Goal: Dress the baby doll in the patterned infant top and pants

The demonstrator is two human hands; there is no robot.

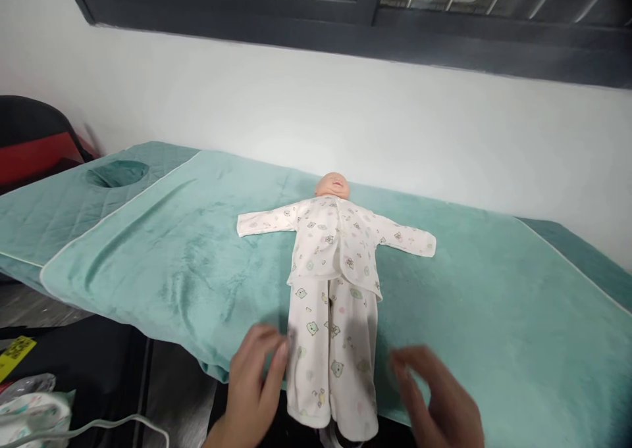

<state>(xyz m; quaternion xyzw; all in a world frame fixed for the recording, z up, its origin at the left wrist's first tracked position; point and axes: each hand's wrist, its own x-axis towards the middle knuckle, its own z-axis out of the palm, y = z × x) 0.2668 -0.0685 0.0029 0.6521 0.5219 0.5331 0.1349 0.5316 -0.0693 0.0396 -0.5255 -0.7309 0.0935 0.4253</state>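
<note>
A baby doll [332, 186] lies face up, dressed in a white baby top [328, 237] and white baby pants [309, 349] with a small animal print. Its sleeves stretch out to both sides, and the pants hang past the bed's near edge. Beside the left trouser leg is my left hand [254, 379], loosely curved with thumb and fingers apart; whether it touches the cloth I cannot tell. My right hand [439, 398] hovers to the right of the pants, slightly blurred, fingers bent and apart, holding nothing.
Under the doll is a bed with a green plush cover [494, 316]; a face hole [118, 173] is at its left end. A white wall [296, 99] and dark window frame [247, 10] stand behind. A cable [108, 423] and white printed item [39, 415] lie lower left.
</note>
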